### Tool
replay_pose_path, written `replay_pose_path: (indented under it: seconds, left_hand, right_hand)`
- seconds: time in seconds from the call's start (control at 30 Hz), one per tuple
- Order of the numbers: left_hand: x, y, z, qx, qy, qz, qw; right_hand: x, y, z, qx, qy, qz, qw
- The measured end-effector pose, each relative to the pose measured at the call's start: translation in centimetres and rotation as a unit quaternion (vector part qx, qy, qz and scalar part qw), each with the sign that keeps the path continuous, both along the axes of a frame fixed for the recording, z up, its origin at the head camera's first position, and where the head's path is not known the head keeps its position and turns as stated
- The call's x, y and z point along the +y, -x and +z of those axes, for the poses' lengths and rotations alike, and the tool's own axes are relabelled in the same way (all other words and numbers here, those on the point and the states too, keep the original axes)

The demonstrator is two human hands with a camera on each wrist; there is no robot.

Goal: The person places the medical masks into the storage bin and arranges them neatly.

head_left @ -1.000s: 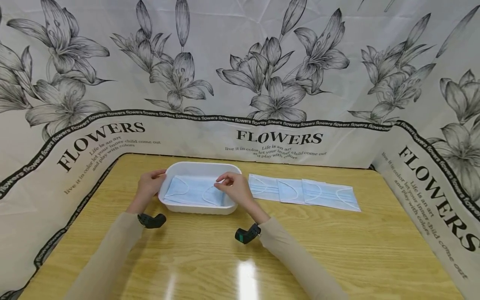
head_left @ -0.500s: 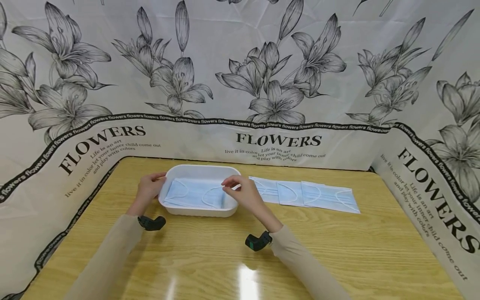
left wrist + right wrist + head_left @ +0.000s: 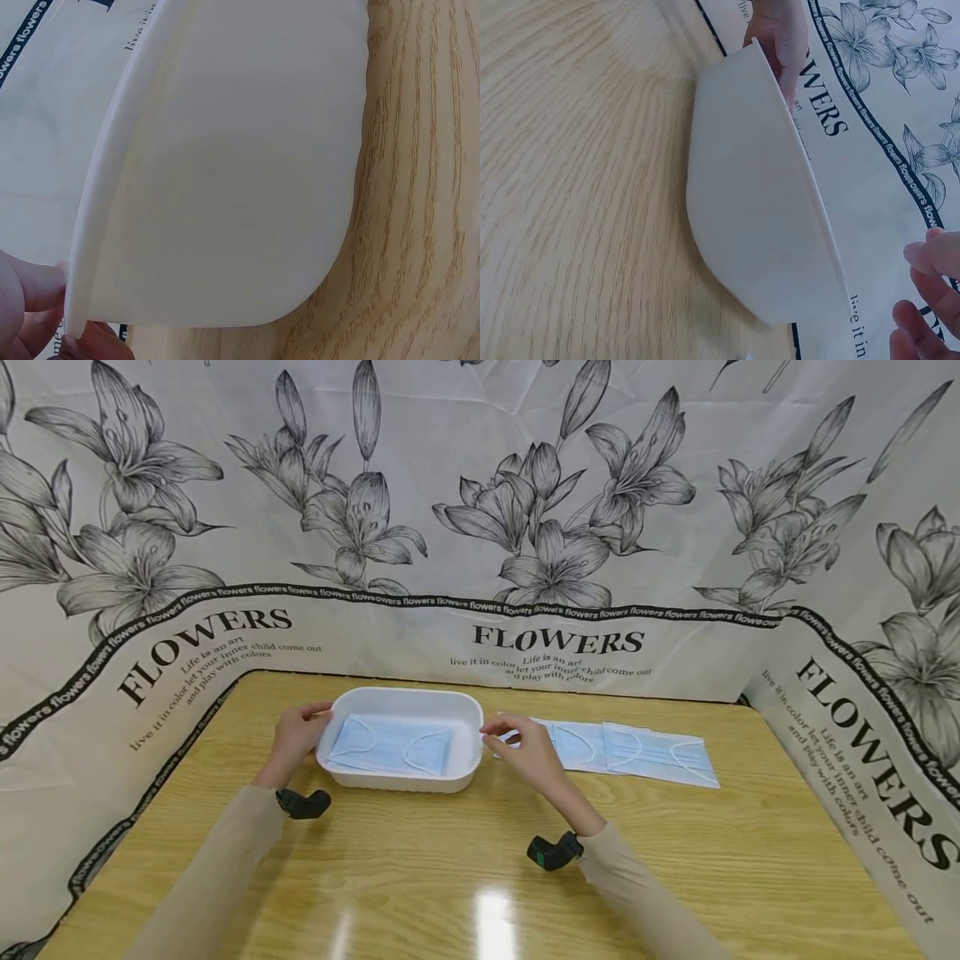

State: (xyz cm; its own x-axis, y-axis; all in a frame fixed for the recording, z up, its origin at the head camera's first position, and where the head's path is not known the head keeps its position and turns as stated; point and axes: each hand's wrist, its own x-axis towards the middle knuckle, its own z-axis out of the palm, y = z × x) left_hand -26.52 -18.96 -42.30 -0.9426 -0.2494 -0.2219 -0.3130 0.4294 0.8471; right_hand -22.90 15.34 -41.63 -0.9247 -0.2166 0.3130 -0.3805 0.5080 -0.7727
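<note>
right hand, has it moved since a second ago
Yes. The right hand has moved rightward, off the white tray and its mask, toward the masks on the table.

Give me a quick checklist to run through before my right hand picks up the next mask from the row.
1. Left hand steadies the white tray at its left rim: ok.
2. Mask in the tray lies flat, inside the walls: ok.
3. Right hand holds nothing and is clear of the tray: ok, fingers loosely curled, just right of the rim.
4. Row of masks on the table within reach of the right hand: ok, the nearest end lies under its fingers.
5. Masks in the row overlap, so one may drag its neighbour: not ok.
6. How many masks are left in the row: cannot tell.
</note>
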Motion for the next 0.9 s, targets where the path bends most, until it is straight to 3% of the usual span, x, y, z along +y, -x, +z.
replay_pose_path:
  seconds: [0.17, 0.4, 0.9]
  left_hand:
    - [0.0, 0.1, -0.3, -0.011, -0.012, -0.006, 0.9999]
    - [-0.6, 0.4, -0.5, -0.030, -0.068, -0.031, 0.9968]
    - [-0.9, 0.4, -0.7, -0.026, -0.063, -0.014, 0.9976]
  right_hand:
    - [1.9, -0.3, -0.5, 0.018, -0.003, -0.022, 1.000]
    - [4.9, -0.8, -0.3, 0.032, -0.008, -0.029, 0.999]
    - [11.5, -1.6, 1.0, 0.064, -0.041, -0.089, 0.993]
